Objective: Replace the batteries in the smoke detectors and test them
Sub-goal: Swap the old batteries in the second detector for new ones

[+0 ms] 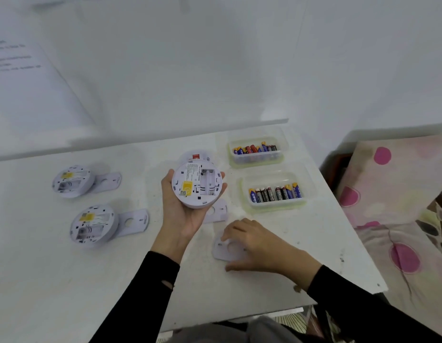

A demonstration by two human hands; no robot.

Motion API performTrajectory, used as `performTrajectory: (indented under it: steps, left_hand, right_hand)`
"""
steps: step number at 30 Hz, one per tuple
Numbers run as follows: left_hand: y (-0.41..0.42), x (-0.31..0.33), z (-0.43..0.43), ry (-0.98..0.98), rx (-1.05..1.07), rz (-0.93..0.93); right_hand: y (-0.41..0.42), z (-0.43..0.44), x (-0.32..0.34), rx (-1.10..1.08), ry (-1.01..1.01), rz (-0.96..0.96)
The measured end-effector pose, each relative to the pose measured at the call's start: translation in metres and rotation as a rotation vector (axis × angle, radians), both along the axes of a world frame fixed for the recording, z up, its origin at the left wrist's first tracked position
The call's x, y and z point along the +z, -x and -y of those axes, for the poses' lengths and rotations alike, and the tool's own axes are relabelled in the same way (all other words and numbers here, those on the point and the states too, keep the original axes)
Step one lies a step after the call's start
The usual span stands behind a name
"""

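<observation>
Left hand [180, 216] cups the smoke detector [196, 184] above the table [66, 280], fingers curled round its rim, empty battery bay up for loading; right hand [254, 243] arches over the cover plate [226, 250], pinching or merely pressing, I cannot tell; battery tray [277, 206] sits near the right edge, with room toward the near edge.

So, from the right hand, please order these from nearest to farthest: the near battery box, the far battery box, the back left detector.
1. Near battery box, just beyond the right hand.
2. Far battery box, behind the first box.
3. Back left detector, far across the table to the left.
</observation>
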State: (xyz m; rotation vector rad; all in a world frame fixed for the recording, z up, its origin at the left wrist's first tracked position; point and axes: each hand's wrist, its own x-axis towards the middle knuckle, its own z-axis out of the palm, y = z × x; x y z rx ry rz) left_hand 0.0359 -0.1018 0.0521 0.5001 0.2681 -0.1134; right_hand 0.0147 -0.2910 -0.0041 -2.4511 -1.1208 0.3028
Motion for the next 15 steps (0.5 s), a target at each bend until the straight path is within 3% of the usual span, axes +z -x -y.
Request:
performTrajectory:
  steps: [7, 15]
  left_hand:
    - [0.017, 0.007, -0.023, -0.04, -0.06, 0.025]
    - [0.011, 0.019, -0.086, -0.333, -0.007, -0.047]
  right_hand:
    - [0.003, -0.003, -0.004, -0.029, -0.064, 0.03]
    - [-0.042, -0.051, 0.043, -0.06, -0.38, -0.135]
